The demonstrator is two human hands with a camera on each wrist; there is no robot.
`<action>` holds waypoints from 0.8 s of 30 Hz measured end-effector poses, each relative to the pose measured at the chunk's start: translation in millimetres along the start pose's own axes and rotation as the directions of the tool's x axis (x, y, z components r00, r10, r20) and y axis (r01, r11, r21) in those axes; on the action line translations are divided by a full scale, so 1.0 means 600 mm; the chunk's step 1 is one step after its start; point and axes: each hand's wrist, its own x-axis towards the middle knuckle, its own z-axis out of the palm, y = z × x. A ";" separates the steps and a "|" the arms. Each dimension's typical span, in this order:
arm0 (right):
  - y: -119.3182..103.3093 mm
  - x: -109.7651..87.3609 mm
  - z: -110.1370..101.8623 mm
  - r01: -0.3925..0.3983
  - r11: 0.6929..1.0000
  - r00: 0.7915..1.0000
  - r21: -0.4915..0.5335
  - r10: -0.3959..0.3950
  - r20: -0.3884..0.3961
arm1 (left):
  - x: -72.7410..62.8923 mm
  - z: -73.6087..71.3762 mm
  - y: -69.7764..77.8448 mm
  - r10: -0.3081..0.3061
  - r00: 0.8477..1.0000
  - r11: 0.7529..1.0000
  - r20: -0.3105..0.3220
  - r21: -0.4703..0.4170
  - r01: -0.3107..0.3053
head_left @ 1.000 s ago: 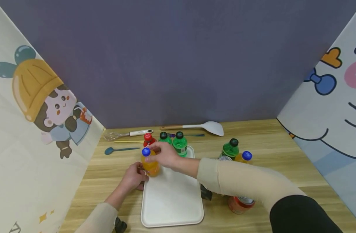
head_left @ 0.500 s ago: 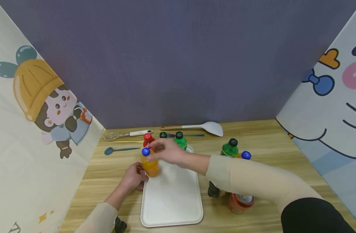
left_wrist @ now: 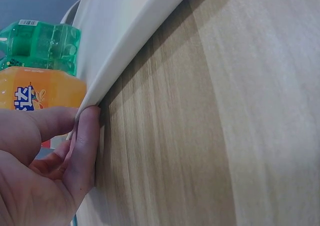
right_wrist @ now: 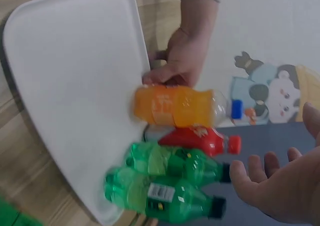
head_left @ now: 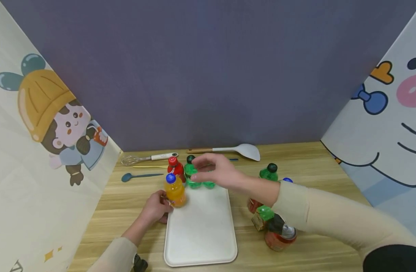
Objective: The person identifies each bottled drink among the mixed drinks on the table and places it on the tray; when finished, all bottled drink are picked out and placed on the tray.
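Observation:
My left hand (head_left: 157, 207) pinches the left rim of the white tray (head_left: 201, 234) between thumb and fingers; the left wrist view shows the rim (left_wrist: 122, 55) between them. An orange soda bottle (head_left: 175, 190) with a blue cap stands upright on the tray beside that hand. Behind it are a red bottle (head_left: 176, 169) and two green bottles, one green bottle (head_left: 191, 172) nearer the left. My right hand (head_left: 219, 170) hovers above the tray's far end, fingers relaxed and holding nothing. It partly hides the other green bottle (right_wrist: 165, 198).
Right of the tray stand a green bottle (head_left: 269, 173), a red can (head_left: 280, 240), a small box (head_left: 259, 222) and a blue-capped bottle (head_left: 287, 180) mostly behind my sleeve. A whisk (head_left: 150, 158), a blue spoon (head_left: 141, 176) and a white spatula (head_left: 247, 151) lie along the back.
My right hand has let go of the orange soda bottle and moved right, away from it. The bottle stays on the tray. My left hand keeps its place at the rim.

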 end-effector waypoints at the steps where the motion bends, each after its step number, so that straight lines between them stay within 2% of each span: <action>1: -0.002 -0.006 -0.009 0.010 1.000 1.000 0.000 -0.010 -0.006 | 0.001 0.000 0.000 0.000 1.000 1.000 0.003 0.003 0.000; 10: -0.001 -0.070 -0.081 0.058 0.998 0.995 0.002 -0.058 -0.077 | 0.000 0.000 0.000 0.005 1.000 1.000 -0.002 0.017 -0.005; 16: 0.008 -0.112 -0.122 0.105 0.994 0.980 -0.022 -0.107 -0.168 | -0.001 0.001 0.000 0.025 1.000 1.000 0.003 0.017 -0.025; 24: 0.029 -0.177 -0.170 0.063 0.993 0.965 -0.099 -0.086 -0.246 | -0.001 -0.001 0.001 0.010 1.000 1.000 0.007 0.024 -0.010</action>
